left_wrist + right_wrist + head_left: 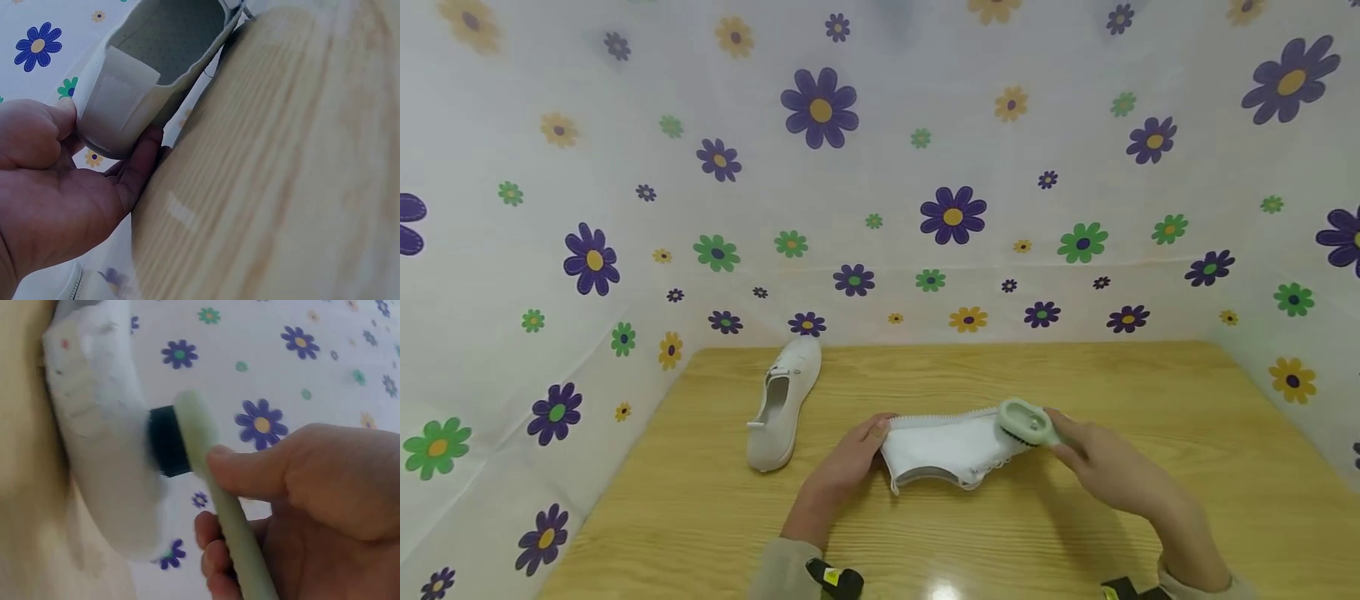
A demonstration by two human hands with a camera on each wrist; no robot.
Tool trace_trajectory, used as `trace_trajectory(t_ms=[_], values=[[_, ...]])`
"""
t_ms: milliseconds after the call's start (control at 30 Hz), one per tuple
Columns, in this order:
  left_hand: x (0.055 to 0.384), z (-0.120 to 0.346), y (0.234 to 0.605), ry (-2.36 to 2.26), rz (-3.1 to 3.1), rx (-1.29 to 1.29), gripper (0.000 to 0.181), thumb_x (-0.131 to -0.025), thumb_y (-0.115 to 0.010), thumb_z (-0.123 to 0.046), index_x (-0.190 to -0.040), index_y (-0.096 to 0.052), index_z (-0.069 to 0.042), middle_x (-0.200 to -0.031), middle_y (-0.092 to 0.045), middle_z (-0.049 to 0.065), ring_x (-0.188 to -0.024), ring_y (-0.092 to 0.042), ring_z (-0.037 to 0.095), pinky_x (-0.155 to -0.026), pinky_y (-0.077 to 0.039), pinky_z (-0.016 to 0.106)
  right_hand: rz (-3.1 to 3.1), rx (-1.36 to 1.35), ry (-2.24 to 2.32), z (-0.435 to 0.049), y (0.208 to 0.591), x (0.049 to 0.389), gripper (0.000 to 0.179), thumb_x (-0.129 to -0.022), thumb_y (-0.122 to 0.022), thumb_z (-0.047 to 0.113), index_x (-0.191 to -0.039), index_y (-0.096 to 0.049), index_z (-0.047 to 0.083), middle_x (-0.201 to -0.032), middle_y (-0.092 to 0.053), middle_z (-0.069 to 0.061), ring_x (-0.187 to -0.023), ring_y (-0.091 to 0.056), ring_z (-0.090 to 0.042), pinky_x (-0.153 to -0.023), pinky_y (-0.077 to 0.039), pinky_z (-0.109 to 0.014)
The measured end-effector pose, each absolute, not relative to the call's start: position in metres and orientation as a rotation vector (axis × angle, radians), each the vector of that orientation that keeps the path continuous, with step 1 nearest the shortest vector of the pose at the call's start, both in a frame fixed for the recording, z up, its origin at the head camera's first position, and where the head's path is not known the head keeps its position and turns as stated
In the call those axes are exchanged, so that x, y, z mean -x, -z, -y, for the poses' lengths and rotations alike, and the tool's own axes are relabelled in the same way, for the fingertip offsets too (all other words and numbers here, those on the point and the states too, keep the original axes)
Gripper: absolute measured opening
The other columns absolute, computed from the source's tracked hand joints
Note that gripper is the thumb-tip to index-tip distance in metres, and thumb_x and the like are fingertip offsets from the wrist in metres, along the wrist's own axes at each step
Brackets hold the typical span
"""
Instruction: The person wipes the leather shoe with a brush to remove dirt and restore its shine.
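A white shoe (936,446) lies tilted on its side above the wooden table, its opening toward me. My left hand (853,458) grips it by the heel; the left wrist view shows thumb and fingers around the heel (119,100). In my right hand (1112,471) is a pale green brush (1025,421) with dark bristles, held by its handle (240,550). The bristles (167,440) meet the side of the shoe near the toe. In the right wrist view the shoe's toe end (119,481) is blurred.
A second white shoe (786,404) stands upright on the wooden table (1112,383), left of my left hand, toe pointing away. A white cloth with printed flowers (880,167) hangs behind the table and along both sides.
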State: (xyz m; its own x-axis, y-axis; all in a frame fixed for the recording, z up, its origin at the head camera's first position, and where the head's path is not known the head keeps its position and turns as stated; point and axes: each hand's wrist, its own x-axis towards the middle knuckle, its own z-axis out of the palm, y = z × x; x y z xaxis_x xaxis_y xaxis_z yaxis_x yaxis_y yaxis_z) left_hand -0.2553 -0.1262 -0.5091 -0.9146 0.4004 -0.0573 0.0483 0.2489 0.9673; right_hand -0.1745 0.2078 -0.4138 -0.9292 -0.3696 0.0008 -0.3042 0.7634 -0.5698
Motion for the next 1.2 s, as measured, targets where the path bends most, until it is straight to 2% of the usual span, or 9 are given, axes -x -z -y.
trace_trajectory(t_ms=[133, 233, 333, 433, 633, 700, 867, 1100, 1200], values=[[0.256, 0.131, 0.509, -1.743, -2.222, -0.407, 0.053, -0.110, -0.031, -0.035, -0.147, -0.041, 0.001, -0.144, -0.049, 0.016, -0.134, -0.041, 0.030, -0.116, -0.024, 0.050, -2.877, 0.575, 0.867, -0.186, 0.418, 0.180, 0.053, -0.102, -0.054, 0.016, -0.149, -0.038, -0.004, -0.114, -0.063, -0.027, -0.093, -0.063, -0.030, -0.085, -0.052, -0.045], [0.257, 0.129, 0.509, -1.737, -2.200, -0.426, 0.054, -0.110, -0.030, -0.034, -0.149, -0.038, 0.003, -0.144, -0.048, 0.018, -0.132, -0.042, 0.030, -0.115, -0.025, 0.049, -2.787, 0.648, 0.887, -0.182, 0.418, 0.180, 0.054, -0.101, -0.057, 0.016, -0.148, -0.040, -0.003, -0.092, -0.063, -0.013, -0.071, -0.050, -0.014, -0.070, -0.049, -0.035], [0.259, 0.125, 0.509, -1.721, -2.175, -0.441, 0.055, -0.111, -0.028, -0.034, -0.150, -0.035, 0.003, -0.144, -0.048, 0.019, -0.130, -0.043, 0.029, -0.114, -0.027, 0.049, -2.743, 0.611, 0.908, -0.197, 0.413, 0.175, 0.052, -0.101, -0.057, 0.013, -0.147, -0.041, -0.005, -0.109, -0.066, -0.024, -0.084, -0.059, -0.020, -0.082, -0.052, -0.045], [0.260, 0.125, 0.508, -1.710, -2.184, -0.429, 0.055, -0.110, -0.029, -0.035, -0.150, -0.036, 0.003, -0.144, -0.048, 0.018, -0.130, -0.043, 0.029, -0.114, -0.027, 0.049, -2.815, 0.529, 0.920, -0.210, 0.410, 0.173, 0.051, -0.101, -0.056, 0.011, -0.146, -0.041, -0.006, -0.139, -0.051, -0.031, -0.110, -0.060, -0.032, -0.097, -0.045, -0.059], [0.259, 0.125, 0.504, -1.693, -2.239, -0.407, 0.053, -0.111, -0.028, -0.033, -0.149, -0.039, 0.003, -0.146, -0.047, 0.019, -0.134, -0.040, 0.032, -0.115, -0.024, 0.051, -2.768, 0.619, 0.949, -0.201, 0.415, 0.182, 0.053, -0.100, -0.057, 0.014, -0.148, -0.041, -0.002, -0.095, -0.066, -0.016, -0.071, -0.056, -0.017, -0.071, -0.051, -0.036], [0.259, 0.123, 0.504, -1.679, -2.237, -0.419, 0.053, -0.111, -0.028, -0.033, -0.149, -0.037, 0.003, -0.147, -0.045, 0.020, -0.135, -0.040, 0.033, -0.115, -0.024, 0.052, -2.718, 0.615, 0.955, -0.206, 0.414, 0.180, 0.053, -0.100, -0.058, 0.015, -0.148, -0.042, 0.000, -0.095, -0.065, -0.016, -0.072, -0.055, -0.016, -0.071, -0.051, -0.038], [0.259, 0.123, 0.506, -1.675, -2.201, -0.420, 0.053, -0.111, -0.030, -0.032, -0.150, -0.036, 0.002, -0.148, -0.045, 0.019, -0.135, -0.040, 0.031, -0.115, -0.024, 0.050, -2.831, 0.504, 0.973, -0.227, 0.411, 0.176, 0.051, -0.099, -0.060, 0.015, -0.147, -0.045, 0.002, -0.139, -0.052, -0.030, -0.121, -0.055, -0.045, -0.096, -0.043, -0.063], [0.259, 0.127, 0.505, -1.685, -2.197, -0.468, 0.053, -0.111, -0.029, -0.032, -0.150, -0.036, 0.002, -0.145, -0.047, 0.019, -0.131, -0.043, 0.031, -0.114, -0.025, 0.050, -2.897, 0.611, 0.934, -0.210, 0.415, 0.188, 0.051, -0.098, -0.062, 0.019, -0.146, -0.049, 0.009, -0.132, -0.060, -0.024, -0.102, -0.061, -0.029, -0.085, -0.051, -0.050], [0.258, 0.126, 0.506, -1.660, -2.210, -0.479, 0.053, -0.111, -0.029, -0.033, -0.150, -0.037, 0.002, -0.147, -0.046, 0.019, -0.135, -0.040, 0.032, -0.115, -0.024, 0.050, -2.829, 0.595, 1.015, -0.237, 0.414, 0.187, 0.049, -0.097, -0.062, 0.012, -0.144, -0.050, 0.003, -0.137, -0.054, -0.027, -0.118, -0.057, -0.041, -0.091, -0.049, -0.058]])
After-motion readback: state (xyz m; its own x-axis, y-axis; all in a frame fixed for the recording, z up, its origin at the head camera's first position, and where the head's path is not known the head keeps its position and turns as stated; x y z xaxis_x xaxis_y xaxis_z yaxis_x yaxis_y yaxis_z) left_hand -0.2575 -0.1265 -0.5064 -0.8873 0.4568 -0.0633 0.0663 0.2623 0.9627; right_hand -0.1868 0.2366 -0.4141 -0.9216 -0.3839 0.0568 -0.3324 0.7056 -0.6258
